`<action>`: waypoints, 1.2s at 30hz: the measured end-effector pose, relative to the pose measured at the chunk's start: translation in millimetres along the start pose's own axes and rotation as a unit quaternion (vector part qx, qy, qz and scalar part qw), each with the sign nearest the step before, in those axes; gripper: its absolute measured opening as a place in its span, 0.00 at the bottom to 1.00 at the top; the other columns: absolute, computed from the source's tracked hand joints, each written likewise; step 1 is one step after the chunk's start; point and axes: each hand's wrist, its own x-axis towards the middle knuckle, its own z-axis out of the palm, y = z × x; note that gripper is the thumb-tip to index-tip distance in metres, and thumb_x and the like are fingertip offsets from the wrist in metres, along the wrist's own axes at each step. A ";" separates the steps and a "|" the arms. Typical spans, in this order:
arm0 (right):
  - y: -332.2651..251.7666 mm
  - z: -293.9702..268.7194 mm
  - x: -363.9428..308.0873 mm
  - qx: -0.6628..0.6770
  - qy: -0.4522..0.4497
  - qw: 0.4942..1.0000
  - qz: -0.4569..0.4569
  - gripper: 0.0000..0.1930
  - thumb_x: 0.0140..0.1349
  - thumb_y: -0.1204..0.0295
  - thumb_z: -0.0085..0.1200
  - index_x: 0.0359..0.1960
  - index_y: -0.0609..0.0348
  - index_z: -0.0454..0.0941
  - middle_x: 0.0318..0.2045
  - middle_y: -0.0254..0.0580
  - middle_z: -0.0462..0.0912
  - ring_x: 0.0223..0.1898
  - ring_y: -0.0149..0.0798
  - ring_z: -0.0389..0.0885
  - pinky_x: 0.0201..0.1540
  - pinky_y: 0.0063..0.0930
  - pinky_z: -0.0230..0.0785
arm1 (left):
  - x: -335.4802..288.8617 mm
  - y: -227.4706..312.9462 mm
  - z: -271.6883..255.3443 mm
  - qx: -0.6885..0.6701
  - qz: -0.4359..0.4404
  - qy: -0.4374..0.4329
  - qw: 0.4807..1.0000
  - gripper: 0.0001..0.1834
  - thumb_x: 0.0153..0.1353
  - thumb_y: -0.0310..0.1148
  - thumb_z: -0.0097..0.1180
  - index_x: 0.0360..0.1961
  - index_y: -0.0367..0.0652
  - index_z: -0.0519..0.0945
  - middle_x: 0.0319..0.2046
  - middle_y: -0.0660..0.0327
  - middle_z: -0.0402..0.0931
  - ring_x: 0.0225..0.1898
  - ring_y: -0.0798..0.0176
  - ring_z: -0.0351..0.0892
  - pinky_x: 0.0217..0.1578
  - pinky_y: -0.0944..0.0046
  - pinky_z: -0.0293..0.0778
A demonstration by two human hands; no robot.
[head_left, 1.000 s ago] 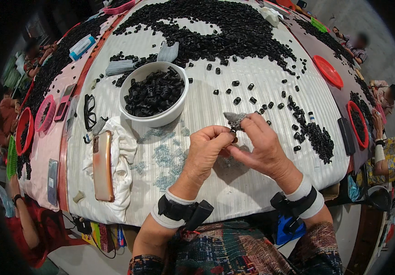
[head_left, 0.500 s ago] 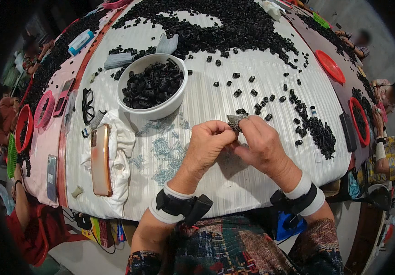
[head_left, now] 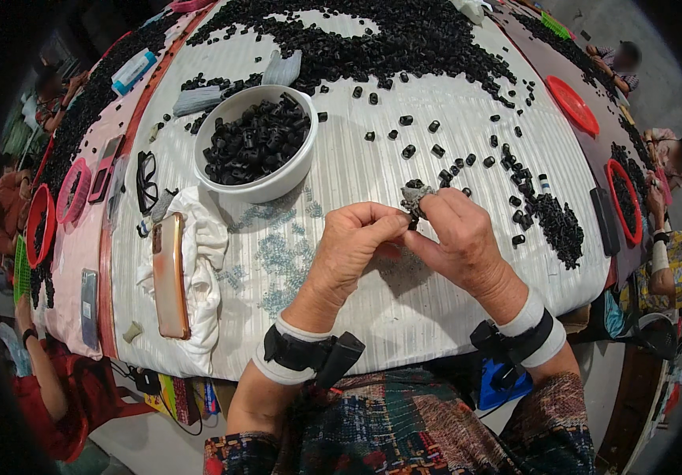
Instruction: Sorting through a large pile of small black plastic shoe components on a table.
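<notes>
Above the middle of the table my left hand (head_left: 347, 245) and my right hand (head_left: 468, 241) meet, fingertips pinched together. Between them is a small black plastic part (head_left: 413, 224), mostly hidden by the fingers. A worn grey cloth cover (head_left: 417, 195) wraps a fingertip of my right hand. Left of my hands lie many tiny pale blue translucent pieces (head_left: 281, 261). Beyond these stands a white bowl (head_left: 266, 190) heaped with black plastic parts (head_left: 258, 138). Loose black parts (head_left: 438, 150) are scattered past my hands, and a pile of thin black pieces (head_left: 560, 229) lies to the right.
A phone in a gold-edged case (head_left: 170, 277) rests on a white cloth (head_left: 206, 261), with black eyeglasses (head_left: 146, 182) beyond. A large spread of black parts (head_left: 404, 39) covers the far table. Red baskets (head_left: 572, 107) and other people (head_left: 658, 261) are at the side tables.
My right hand has shifted slightly right, and its grey-covered fingertip has moved a little nearer to me. Both hands still pinch together; the view has tilted slightly.
</notes>
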 end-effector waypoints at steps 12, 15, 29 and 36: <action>-1.0 3.3 -2.3 0.014 0.030 0.999 -0.015 0.13 0.43 0.74 0.65 0.23 0.61 0.69 0.19 0.40 0.70 0.21 0.39 0.73 0.22 0.30 0.69 | 0.1 0.8 -0.5 -0.028 -0.016 -0.006 0.999 0.08 0.60 0.30 0.56 0.32 0.35 0.79 0.27 0.58 0.80 0.27 0.67 0.81 0.29 0.69 0.80; 3.4 1.9 -3.4 0.010 0.028 1.000 -0.010 0.13 0.43 0.73 0.65 0.23 0.60 0.70 0.19 0.40 0.70 0.21 0.39 0.73 0.21 0.30 0.69 | -0.1 1.5 1.2 -0.058 -0.016 -0.023 0.998 0.10 0.60 0.33 0.56 0.32 0.35 0.79 0.27 0.58 0.80 0.27 0.67 0.81 0.29 0.69 0.80; -7.6 -11.0 -0.1 0.095 -0.004 0.995 0.010 0.11 0.45 0.75 0.61 0.28 0.63 0.71 0.24 0.45 0.72 0.27 0.41 0.75 0.26 0.31 0.71 | -1.0 0.7 1.0 -0.021 -0.035 -0.074 0.996 0.10 0.58 0.32 0.57 0.33 0.34 0.81 0.28 0.58 0.80 0.28 0.69 0.79 0.31 0.71 0.76; -3.3 -23.6 0.0 0.291 -0.055 0.944 0.145 0.08 0.54 0.79 0.54 0.35 0.65 0.73 0.27 0.40 0.75 0.24 0.29 0.73 0.24 0.21 0.65 | -1.5 -0.9 1.7 -0.019 -0.040 -0.094 0.995 0.13 0.58 0.35 0.57 0.37 0.34 0.81 0.31 0.56 0.81 0.29 0.68 0.80 0.30 0.71 0.76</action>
